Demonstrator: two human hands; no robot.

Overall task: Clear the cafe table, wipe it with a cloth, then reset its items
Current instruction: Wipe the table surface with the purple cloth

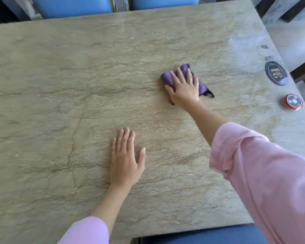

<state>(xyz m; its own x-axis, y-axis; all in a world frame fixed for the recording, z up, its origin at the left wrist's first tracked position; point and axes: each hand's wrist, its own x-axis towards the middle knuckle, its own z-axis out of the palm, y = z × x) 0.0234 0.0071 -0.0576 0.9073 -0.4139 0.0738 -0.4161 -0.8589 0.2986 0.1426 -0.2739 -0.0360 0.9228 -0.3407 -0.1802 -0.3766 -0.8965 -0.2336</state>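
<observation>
1. Your left hand (126, 160) lies flat, fingers straight, on the bare stone table (60, 85).
2. Your right hand (184, 88), fingers spread, presses the bunched purple cloth (167, 78) right of centre; unwiped table stretches leftward.
3. A red call button (293, 101) sits near the right edge.

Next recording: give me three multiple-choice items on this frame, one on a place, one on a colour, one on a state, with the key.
1. Where does the red round call button lie?
A. near the table's right edge
B. under the left hand
C. on a chair

2. What colour is the cloth?
A. yellow
B. purple
C. white

3. How does the left hand lie?
A. gripping the cloth
B. raised in a fist
C. flat on the table

Key: 1 A, it sits by the right edge below the dark oval badge; 2 B, purple shows under the right hand; 3 C, fingers straight on stone.
</observation>
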